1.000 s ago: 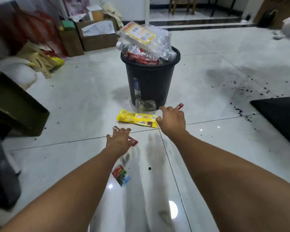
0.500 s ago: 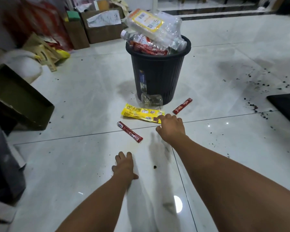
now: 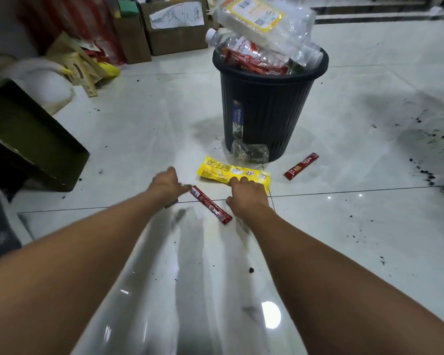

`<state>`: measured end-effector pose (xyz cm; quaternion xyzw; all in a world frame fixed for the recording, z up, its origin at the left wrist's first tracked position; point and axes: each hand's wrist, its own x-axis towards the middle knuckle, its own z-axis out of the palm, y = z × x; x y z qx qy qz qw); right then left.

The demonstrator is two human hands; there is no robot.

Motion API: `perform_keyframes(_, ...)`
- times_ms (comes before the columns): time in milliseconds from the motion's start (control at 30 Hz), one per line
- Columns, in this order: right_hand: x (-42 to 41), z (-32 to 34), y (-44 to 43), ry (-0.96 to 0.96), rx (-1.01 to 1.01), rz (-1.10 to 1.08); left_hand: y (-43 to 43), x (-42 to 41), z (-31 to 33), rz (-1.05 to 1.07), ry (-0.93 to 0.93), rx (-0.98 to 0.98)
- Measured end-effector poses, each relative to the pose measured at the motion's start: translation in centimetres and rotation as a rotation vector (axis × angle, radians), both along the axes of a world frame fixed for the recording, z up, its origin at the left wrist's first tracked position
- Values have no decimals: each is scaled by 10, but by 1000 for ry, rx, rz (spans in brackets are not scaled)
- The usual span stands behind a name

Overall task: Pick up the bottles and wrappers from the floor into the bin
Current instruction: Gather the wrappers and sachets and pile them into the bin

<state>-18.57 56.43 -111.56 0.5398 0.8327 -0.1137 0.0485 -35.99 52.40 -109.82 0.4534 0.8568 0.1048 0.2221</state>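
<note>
Just before the heaped black bin (image 3: 267,111), the left hand (image 3: 166,184) lays straight, close fingers by the red sachet (image 3: 210,208), the right hand (image 3: 248,194) curls over the yellow wrapper (image 3: 223,171), its grip I cannot tell; both should pinch an edge firmly.

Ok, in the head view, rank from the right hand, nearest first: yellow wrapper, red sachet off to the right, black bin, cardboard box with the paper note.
1. Yellow wrapper: at the right hand's fingertips.
2. Red sachet: on the floor, to the right.
3. Black bin: ahead, beyond the wrapper.
4. Cardboard box: far back, left.
</note>
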Motion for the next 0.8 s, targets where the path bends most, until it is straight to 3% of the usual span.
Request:
perform_keyframes(167,-41,-26,-5,29,-11,47,4,-19,-9,106,69,-20)
perform_keyframes(300,-47,-47,-11,-52,-95,79,0,-19,-21,72,49,-1)
perform_keyframes(433,-48,-56,-21,109,-166,37,-3,-19,-22,18,81,61)
perform_keyframes(567,-45,-52,-27,108,-163,33,-3,-13,-11,-2,98,174)
perform_keyframes(633,-40,-48,-27,33,-189,29,0,-13,-4,-16,36,246)
perform_keyframes(733,-28,-32,-18,-19,-173,12,6,-9,14,36,-261,418)
perform_keyframes(800,-20,-17,-8,8,-158,-18,13,-8,36,47,-278,524)
